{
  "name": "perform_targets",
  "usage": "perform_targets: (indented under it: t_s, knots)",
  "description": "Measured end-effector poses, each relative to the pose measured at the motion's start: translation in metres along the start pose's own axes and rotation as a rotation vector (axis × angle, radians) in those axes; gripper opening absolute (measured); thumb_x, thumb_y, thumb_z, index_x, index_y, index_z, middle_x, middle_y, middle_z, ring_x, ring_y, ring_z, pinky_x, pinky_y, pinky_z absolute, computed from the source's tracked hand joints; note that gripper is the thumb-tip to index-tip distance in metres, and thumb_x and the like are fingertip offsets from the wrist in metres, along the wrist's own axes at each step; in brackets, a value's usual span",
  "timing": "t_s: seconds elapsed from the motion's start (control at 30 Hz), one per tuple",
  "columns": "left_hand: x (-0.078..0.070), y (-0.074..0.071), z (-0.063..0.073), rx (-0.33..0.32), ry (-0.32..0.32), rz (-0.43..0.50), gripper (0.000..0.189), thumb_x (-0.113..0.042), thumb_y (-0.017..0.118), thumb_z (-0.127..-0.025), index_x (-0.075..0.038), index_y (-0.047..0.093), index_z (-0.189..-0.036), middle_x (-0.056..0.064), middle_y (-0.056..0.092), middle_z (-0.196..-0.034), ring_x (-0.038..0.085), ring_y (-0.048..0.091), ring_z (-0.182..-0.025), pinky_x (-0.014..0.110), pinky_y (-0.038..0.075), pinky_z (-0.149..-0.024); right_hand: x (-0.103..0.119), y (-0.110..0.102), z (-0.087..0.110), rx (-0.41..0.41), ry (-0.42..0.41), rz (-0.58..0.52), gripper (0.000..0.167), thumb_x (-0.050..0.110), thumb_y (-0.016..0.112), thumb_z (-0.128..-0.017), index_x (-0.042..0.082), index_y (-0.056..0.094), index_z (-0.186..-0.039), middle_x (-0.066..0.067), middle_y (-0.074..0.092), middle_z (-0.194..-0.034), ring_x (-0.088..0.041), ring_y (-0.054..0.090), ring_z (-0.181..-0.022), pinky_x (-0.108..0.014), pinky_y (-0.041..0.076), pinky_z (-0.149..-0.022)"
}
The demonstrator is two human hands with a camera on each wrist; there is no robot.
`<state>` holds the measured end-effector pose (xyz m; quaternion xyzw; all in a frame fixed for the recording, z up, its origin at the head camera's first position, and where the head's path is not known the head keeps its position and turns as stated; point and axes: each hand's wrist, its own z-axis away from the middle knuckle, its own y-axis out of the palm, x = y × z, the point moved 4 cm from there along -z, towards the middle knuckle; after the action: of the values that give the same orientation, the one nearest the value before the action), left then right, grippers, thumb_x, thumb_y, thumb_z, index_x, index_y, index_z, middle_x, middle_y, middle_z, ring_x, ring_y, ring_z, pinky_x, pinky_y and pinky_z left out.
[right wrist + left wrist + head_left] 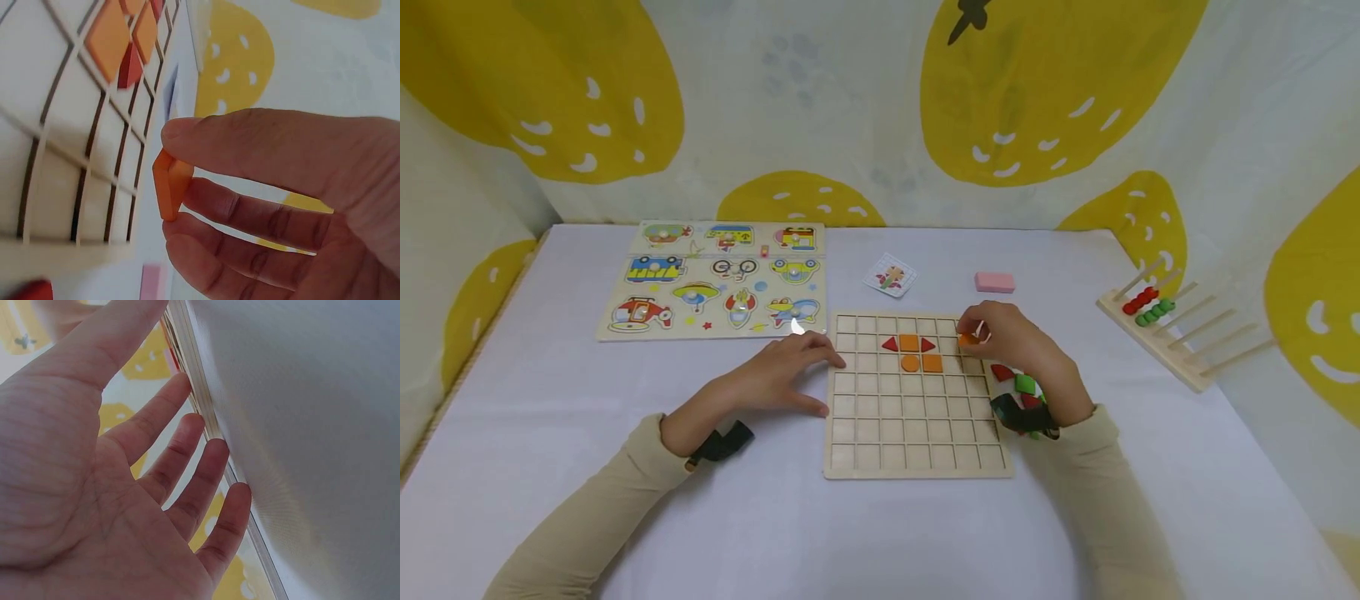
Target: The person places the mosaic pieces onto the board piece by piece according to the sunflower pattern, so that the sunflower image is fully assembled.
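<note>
My right hand (1011, 333) pinches an orange block (172, 186) between thumb and fingertips, over the upper right squares of a wooden grid board (891, 433). The block's full outline is partly covered by the fingers. My left hand (771, 375) has its fingers spread, with fingertips at the board's left edge; the left wrist view shows the palm bare. Set in the grid's upper middle are an orange square (909, 342) between two red triangles (890, 344), and below them an orange disc (910, 363) beside a second orange square (932, 363).
Loose red and green blocks (1025, 383) lie right of the board, partly under my wrist. A picture card (891, 276) and a pink block (995, 282) lie behind it. At the back left is a vehicle puzzle board (700, 325); a peg rack (1180, 358) with beads stands at right.
</note>
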<state>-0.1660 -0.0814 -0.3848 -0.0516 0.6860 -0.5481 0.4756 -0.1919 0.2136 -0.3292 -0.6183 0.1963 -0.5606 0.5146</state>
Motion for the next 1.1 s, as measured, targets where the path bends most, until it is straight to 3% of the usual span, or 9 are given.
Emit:
perform_targets:
  t_s: [0.23,0.47,0.67,1.1]
  knots:
    - [0.0,0.001,-0.001,0.006,0.001,0.011,0.057,-0.036,0.082,-0.077,-0.017,0.06,-0.126,0.008,0.049,-0.134,0.03,0.044,-0.125,0.054,0.032,-0.105,0.019,0.02,-0.014,0.05,-0.057,-0.004,0.015,0.001,0.072,-0.085,-0.002,0.067,-0.099,-0.013,0.063,-0.093,-0.031,0.056,-0.089,-0.04,0.05,-0.08]
    - [-0.002,-0.001,0.0,0.01,-0.014,0.002,0.057,-0.035,0.083,-0.077,-0.018,0.06,-0.126,0.007,0.049,-0.134,0.031,0.043,-0.126,0.055,0.031,-0.106,0.043,0.041,-0.025,0.103,-0.144,0.007,0.016,0.005,0.073,-0.085,0.0,0.068,-0.099,-0.01,0.063,-0.092,-0.025,0.053,-0.085,-0.033,0.048,-0.077]
    - [-0.001,-0.001,0.0,0.001,-0.002,0.003,0.057,-0.035,0.083,-0.076,-0.018,0.06,-0.125,0.007,0.049,-0.133,0.031,0.043,-0.126,0.055,0.031,-0.105,0.057,0.055,-0.032,0.145,-0.212,0.041,0.014,0.008,0.075,-0.085,0.004,0.069,-0.098,-0.007,0.066,-0.098,-0.022,0.054,-0.091,-0.034,0.047,-0.085]
    - [-0.003,-0.001,0.0,-0.003,-0.005,-0.02,0.057,-0.034,0.083,-0.076,-0.017,0.06,-0.125,0.007,0.049,-0.132,0.031,0.044,-0.125,0.055,0.032,-0.105,0.059,0.056,-0.034,0.141,-0.201,0.064,0.017,0.006,0.074,-0.085,0.001,0.07,-0.101,-0.009,0.065,-0.098,-0.023,0.055,-0.089,-0.034,0.05,-0.085]
